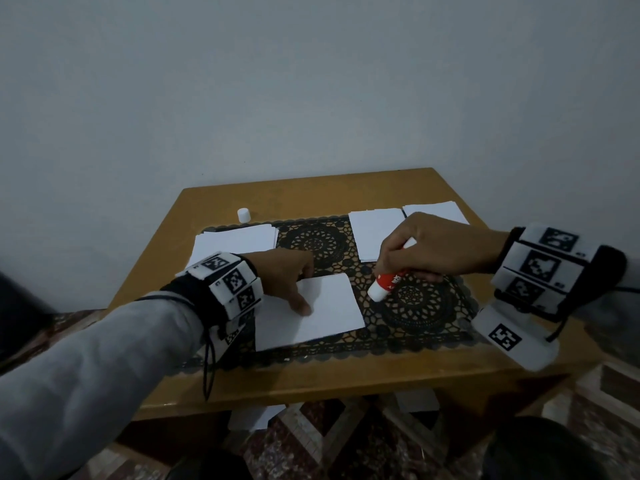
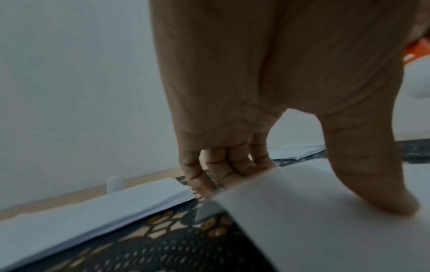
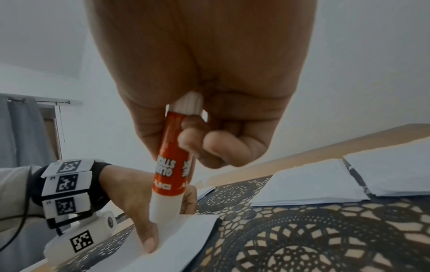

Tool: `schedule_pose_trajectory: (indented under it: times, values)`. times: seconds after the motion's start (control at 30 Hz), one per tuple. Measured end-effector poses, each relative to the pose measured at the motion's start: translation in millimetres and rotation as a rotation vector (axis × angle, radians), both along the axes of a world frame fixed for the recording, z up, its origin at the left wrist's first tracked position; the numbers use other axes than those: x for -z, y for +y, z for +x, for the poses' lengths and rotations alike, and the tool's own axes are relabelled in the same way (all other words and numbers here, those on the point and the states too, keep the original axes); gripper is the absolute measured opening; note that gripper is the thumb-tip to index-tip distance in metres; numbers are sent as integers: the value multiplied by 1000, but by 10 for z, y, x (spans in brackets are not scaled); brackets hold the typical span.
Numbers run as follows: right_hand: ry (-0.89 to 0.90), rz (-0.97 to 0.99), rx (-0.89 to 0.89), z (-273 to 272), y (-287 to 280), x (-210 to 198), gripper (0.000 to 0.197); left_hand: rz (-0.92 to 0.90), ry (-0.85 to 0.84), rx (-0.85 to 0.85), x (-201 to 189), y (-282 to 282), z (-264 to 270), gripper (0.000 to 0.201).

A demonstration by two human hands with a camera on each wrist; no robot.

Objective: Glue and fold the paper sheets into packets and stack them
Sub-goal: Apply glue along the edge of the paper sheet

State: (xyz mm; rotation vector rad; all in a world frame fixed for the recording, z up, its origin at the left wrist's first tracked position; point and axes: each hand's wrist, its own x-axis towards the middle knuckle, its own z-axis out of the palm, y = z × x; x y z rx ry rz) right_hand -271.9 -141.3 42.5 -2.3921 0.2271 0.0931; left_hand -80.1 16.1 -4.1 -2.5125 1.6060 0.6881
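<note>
A white paper sheet (image 1: pixel 322 310) (image 2: pixel 325 230) (image 3: pixel 184 244) lies on the black lace mat (image 1: pixel 419 306) near the table's front. My left hand (image 1: pixel 299 289) (image 2: pixel 279 92) (image 3: pixel 139 198) pinches its far-left corner, which is lifted a little. The thumb presses on top and the fingers curl behind the edge. My right hand (image 1: pixel 426 247) (image 3: pixel 209 73) grips a red and white glue stick (image 1: pixel 386 284) (image 3: pixel 172 174). The stick's uncapped end points down, just above the mat beside the sheet's right edge.
A stack of white sheets (image 1: pixel 235 242) (image 2: pixel 93 208) lies at the left. Two more stacks (image 1: pixel 375 233) (image 1: pixel 436 211) lie at the back right. The white glue cap (image 1: pixel 243 215) (image 2: pixel 114 183) stands at the back left of the wooden table (image 1: pixel 311 379), which is against a wall.
</note>
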Motion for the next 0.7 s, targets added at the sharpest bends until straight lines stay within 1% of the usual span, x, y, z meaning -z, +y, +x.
schedule_pose_trajectory:
  times: [0.1, 0.13, 0.2, 0.27, 0.3, 0.37, 0.4, 0.43, 0.5, 0.57, 0.6, 0.63, 0.7]
  values:
    - [-3, 0, -4, 1, -4, 18, 23, -88, 34, -25, -33, 40, 10, 33]
    - [-3, -4, -7, 8, 1, 24, 23, -100, 44, -29, -40, 58, 13, 31]
    - [-4, -8, -2, 30, 11, 42, 22, -118, 65, -34, -52, 110, 9, 32]
    - [-9, -19, 3, 61, 30, 51, 20, -161, 129, -64, -57, 176, 17, 31]
    - [-15, -38, 2, 83, 35, 60, 20, -204, 171, -77, -60, 215, 16, 38]
    - [-48, -113, 5, 130, 37, 87, 19, -319, 235, -78, -84, 277, -12, 63]
    - [-71, -148, 11, 154, 36, 102, 19, -372, 243, -69, -90, 295, -19, 67]
    - [-96, -172, 21, 183, 28, 120, 19, -421, 237, -69, -108, 313, -38, 62]
    - [-125, -192, 54, 241, 20, 144, 19, -459, 193, -128, -127, 325, -82, 49]
    - [-130, -211, 85, 302, 26, 155, 19, -438, 167, -206, -102, 320, -94, 40]
    - [-139, -228, 94, 340, 25, 160, 19, -399, 144, -225, -78, 314, -89, 36]
    - [-148, -249, 101, 378, 26, 167, 19, -356, 116, -227, -55, 316, -88, 35]
    - [-166, -275, 123, 459, 17, 187, 20, -259, 84, -219, 16, 321, -76, 42]
